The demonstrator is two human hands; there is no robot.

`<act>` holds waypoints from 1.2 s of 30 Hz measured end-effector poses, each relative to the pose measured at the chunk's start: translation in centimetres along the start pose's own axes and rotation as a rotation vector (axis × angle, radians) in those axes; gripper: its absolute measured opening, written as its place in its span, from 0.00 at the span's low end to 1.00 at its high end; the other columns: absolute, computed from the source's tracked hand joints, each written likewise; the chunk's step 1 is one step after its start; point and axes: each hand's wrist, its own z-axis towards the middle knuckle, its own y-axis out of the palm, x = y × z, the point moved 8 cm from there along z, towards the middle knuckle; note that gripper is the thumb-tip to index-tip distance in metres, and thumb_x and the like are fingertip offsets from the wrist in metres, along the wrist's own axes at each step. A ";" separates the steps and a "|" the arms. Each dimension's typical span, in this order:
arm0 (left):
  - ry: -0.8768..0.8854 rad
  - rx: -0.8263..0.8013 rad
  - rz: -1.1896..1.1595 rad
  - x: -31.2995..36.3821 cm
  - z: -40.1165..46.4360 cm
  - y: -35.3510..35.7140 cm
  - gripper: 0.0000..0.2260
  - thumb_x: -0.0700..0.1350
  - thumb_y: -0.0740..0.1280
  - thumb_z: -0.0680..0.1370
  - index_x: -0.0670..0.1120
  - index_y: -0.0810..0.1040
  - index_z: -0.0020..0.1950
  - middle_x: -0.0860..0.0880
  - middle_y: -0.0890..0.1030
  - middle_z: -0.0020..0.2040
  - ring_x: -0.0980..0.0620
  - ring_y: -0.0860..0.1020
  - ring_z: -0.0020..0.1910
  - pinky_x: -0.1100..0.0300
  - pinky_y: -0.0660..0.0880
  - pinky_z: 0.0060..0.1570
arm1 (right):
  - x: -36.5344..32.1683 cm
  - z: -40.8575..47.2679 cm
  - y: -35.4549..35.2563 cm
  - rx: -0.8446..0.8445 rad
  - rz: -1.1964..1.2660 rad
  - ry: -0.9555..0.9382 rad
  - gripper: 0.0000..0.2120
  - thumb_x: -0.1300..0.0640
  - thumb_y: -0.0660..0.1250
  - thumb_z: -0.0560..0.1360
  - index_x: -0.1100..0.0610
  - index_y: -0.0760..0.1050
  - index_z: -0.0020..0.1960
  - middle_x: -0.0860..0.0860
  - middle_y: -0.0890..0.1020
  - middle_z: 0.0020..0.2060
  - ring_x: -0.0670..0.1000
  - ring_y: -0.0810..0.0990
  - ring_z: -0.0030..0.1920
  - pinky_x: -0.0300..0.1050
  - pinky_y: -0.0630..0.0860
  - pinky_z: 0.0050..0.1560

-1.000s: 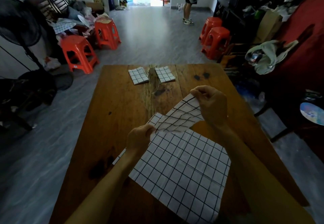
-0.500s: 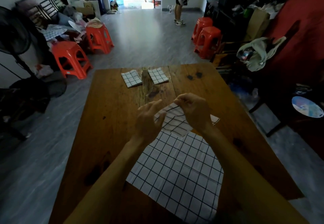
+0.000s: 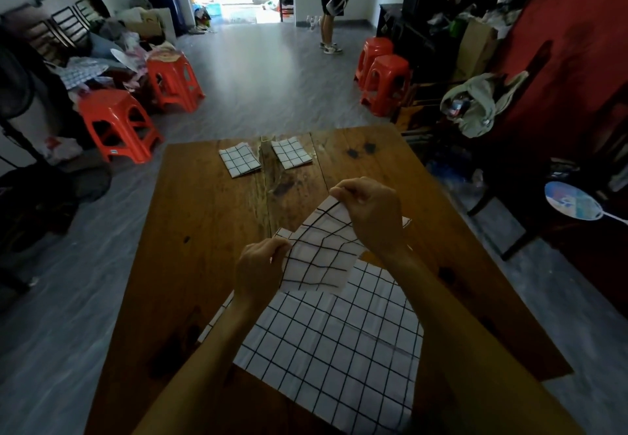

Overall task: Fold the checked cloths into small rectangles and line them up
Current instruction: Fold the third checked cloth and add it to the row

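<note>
A white cloth with a black check point(image 3: 321, 257) hangs lifted above the wooden table point(image 3: 200, 230), partly folded. My left hand point(image 3: 260, 269) pinches its near left corner. My right hand point(image 3: 372, 215) pinches its far upper corner. Under it a larger checked cloth point(image 3: 336, 342) lies spread flat on the near half of the table. Two small folded checked rectangles, one on the left point(image 3: 239, 159) and one on the right point(image 3: 291, 153), lie side by side at the far edge.
Orange plastic stools stand to the left point(image 3: 117, 125) and to the right point(image 3: 385, 82) beyond the table. A person point(image 3: 332, 2) stands far back near the doorway. Clutter lines both walls. A round fan point(image 3: 572, 205) lies at the right.
My hands came together over the cloth half a second ago and have since spread apart again, the right hand lifting the far corner while the left holds the near corner.
</note>
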 end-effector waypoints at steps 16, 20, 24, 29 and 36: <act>-0.076 -0.094 -0.110 2.0 4.7 0.4 0.09 0.49 0.64 0.79 0.45 0.79 0.51 0.48 0.82 0.42 0.56 0.79 0.36 0.64 0.75 0.33 | 0.3 0.6 -0.1 0.003 0.046 0.034 0.06 0.52 0.69 0.75 0.54 0.80 0.47 0.44 0.81 0.39 0.42 0.79 0.40 0.35 0.76 0.41; -0.125 -0.049 -0.109 1.7 5.6 0.1 0.08 0.47 0.64 0.79 0.44 0.80 0.50 0.46 0.82 0.41 0.57 0.77 0.35 0.67 0.73 0.32 | -0.2 0.1 -0.4 0.040 0.073 0.052 0.05 0.53 0.69 0.75 0.55 0.80 0.46 0.43 0.80 0.36 0.42 0.79 0.37 0.32 0.75 0.38; -0.182 0.009 -0.150 1.6 6.1 -0.7 0.08 0.46 0.64 0.79 0.44 0.79 0.52 0.46 0.82 0.44 0.56 0.78 0.38 0.70 0.72 0.31 | 0.1 -1.1 1.9 -0.356 0.161 0.160 0.11 0.49 0.65 0.76 0.57 0.79 0.45 0.48 0.81 0.36 0.45 0.80 0.36 0.37 0.78 0.38; -0.084 0.009 -0.174 2.8 6.8 -1.0 0.07 0.40 0.65 0.78 0.42 0.80 0.54 0.45 0.83 0.42 0.57 0.78 0.35 0.76 0.72 0.29 | 1.3 -3.0 3.3 -0.535 0.211 0.312 0.17 0.46 0.59 0.78 0.56 0.79 0.44 0.50 0.82 0.37 0.42 0.81 0.36 0.32 0.76 0.36; 0.157 -0.045 -0.124 4.4 7.1 -1.4 0.07 0.35 0.67 0.76 0.40 0.82 0.52 0.43 0.84 0.42 0.52 0.82 0.38 0.75 0.73 0.35 | 2.0 -1.7 3.5 -0.374 -0.026 0.169 0.13 0.57 0.64 0.78 0.56 0.76 0.62 0.51 0.79 0.56 0.46 0.76 0.54 0.39 0.75 0.52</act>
